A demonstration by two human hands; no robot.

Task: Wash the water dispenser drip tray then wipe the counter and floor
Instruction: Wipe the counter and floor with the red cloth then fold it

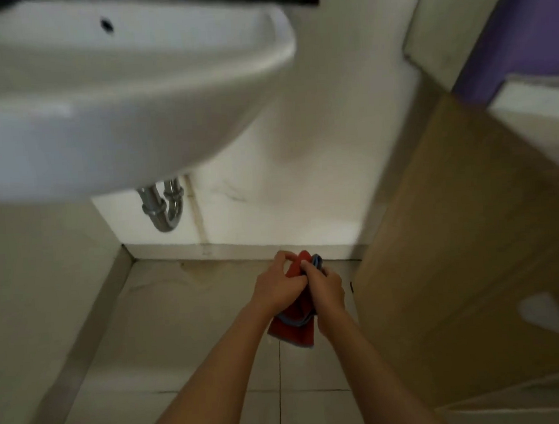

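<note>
While both hands bunch a red cloth (294,323) low over the tiled floor (194,333), the left hand (278,286) and right hand (326,288) each grip its folds, right of the sink (124,90). No drip tray shows, so this looks like the floor-wiping step. Next, the cloth should be spread flat and pressed onto the tiles.

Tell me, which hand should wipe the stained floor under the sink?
Probably the left hand. Both hands grip the red cloth, but the floor stain lies on the left, nearer it than the right hand.
</note>
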